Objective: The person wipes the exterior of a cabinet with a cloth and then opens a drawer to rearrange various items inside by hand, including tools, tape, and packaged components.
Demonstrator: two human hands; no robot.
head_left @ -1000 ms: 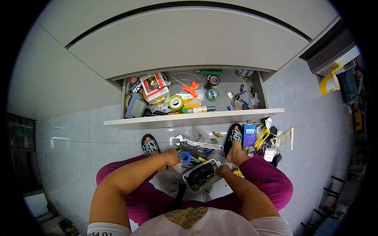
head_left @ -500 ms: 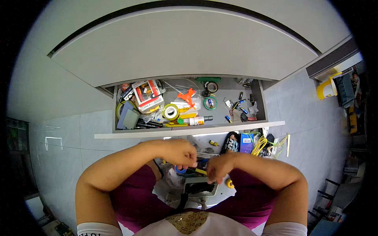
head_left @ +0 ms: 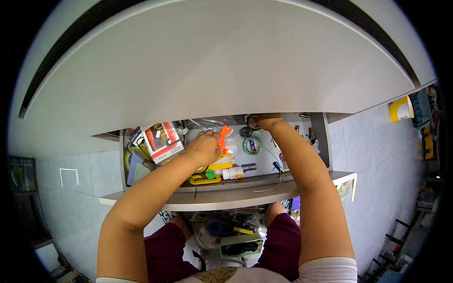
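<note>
My left hand (head_left: 205,149) is over the middle of the open drawer (head_left: 184,203), its fingers closed at the edge of an orange three-armed plastic piece (head_left: 225,137). My right hand (head_left: 270,122) reaches to the back of the drawer, beside a black tape roll (head_left: 253,122); its fingers are hidden under the cabinet front. Between the two hands lies a green ring-shaped roll (head_left: 253,145). Nearer the drawer front are a white bottle (head_left: 232,173) and a yellow tool (head_left: 206,179). Left of my left hand sits a red and white box (head_left: 163,143).
The cabinet front (head_left: 217,61) overhangs the drawer's back. Small blue and black batteries (head_left: 278,166) lie near my right forearm. On the floor between my legs is a tray (head_left: 241,247) among bags and tools. A yellow and white bucket (head_left: 401,109) stands far right.
Both hands have moved from above the floor between my legs up into the drawer. My left hand has come onto the orange piece, which now looks tilted. My view has shifted closer to the cabinet.
</note>
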